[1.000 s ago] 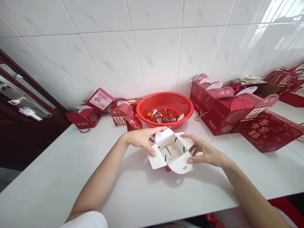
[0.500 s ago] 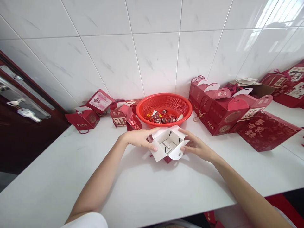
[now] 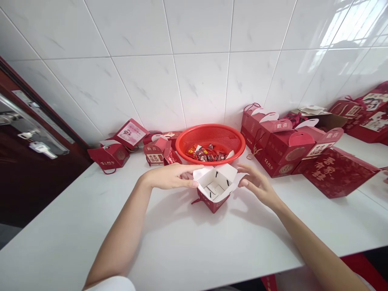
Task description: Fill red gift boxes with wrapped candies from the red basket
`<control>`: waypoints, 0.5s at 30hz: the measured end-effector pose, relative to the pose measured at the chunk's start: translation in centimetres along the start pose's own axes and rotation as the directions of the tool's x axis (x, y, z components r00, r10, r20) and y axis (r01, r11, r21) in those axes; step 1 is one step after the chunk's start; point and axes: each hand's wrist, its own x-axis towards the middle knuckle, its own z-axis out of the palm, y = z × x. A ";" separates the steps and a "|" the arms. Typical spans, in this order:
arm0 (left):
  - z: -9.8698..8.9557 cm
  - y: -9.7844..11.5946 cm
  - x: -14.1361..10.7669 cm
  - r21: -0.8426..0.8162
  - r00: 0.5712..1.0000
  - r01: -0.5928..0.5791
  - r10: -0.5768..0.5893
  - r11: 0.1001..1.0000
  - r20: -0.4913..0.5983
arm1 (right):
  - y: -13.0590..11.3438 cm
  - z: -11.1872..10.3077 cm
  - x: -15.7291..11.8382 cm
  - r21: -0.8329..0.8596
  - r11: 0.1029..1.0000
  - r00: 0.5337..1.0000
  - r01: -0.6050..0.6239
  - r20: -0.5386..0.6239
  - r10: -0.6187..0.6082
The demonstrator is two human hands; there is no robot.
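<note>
A small red gift box (image 3: 214, 205) stands upright on the white table in front of me, its white inside showing and its top flaps spread. Black cord ends show through slots in its inner walls. At its left edge is my left hand (image 3: 169, 176), fingers stretched and thumb tip touching or very near a flap. My right hand (image 3: 257, 186) is open at the right side, thumb and fingers apart around the edge of a white flap; whether they touch it I cannot tell. Behind the box sits a red plastic basket (image 3: 181, 150) with wrapped candies (image 3: 209, 154) in it.
Several red gift boxes (image 3: 277, 151) line the wall on the right, near a large red box (image 3: 339, 171). Smaller red boxes (image 3: 110, 157) stand on the left. A dark door with keys (image 3: 42, 148) borders the table's left. Part of another person's hand (image 3: 385, 174) shows at the right edge.
The flaps nearest me, earlier standing out under my thumbs, now hang down or are folded back, showing more of the box's red front. Both hands have loosened and moved slightly outward.
</note>
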 end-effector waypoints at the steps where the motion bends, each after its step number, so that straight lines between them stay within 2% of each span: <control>1: -0.2 0.0 -0.2 0.001 0.998 0.011 -0.011 1.000 -0.056 | -0.1 -0.1 0.2 0.021 1.000 0.999 0.005 -0.049 -0.004; 5: -1.2 0.1 0.5 -0.011 0.942 0.013 -0.016 1.000 -0.334 | -0.3 -0.8 2.4 0.008 1.000 0.973 -0.002 -0.230 0.004; 7: -2.0 0.4 2.3 0.011 0.930 -0.003 0.006 1.000 -0.368 | -0.3 -0.9 4.3 -0.031 0.999 0.957 0.013 -0.288 -0.021; 9: -2.7 0.6 5.1 0.091 0.958 0.048 -0.020 0.995 -0.287 | -0.4 -0.7 6.8 -0.094 0.995 0.946 0.037 -0.318 -0.065; 11: -3.3 0.6 8.4 0.244 0.992 0.114 -0.096 0.963 -0.085 | -0.6 -0.2 9.4 -0.179 0.984 0.951 0.020 -0.300 -0.074; 12: -3.4 0.5 10.1 0.311 0.990 0.129 -0.142 0.942 0.018 | -0.7 0.2 10.6 -0.223 0.975 0.958 -0.011 -0.281 -0.054; 13: -3.5 0.4 11.6 0.327 0.987 0.127 -0.152 0.936 0.051 | -0.9 0.6 11.8 -0.260 0.964 0.965 -0.047 -0.262 -0.023; 15: -3.3 -0.1 14.4 0.350 0.989 0.114 -0.140 0.930 0.052 | -0.9 1.3 13.7 -0.303 0.947 0.971 -0.105 -0.236 0.032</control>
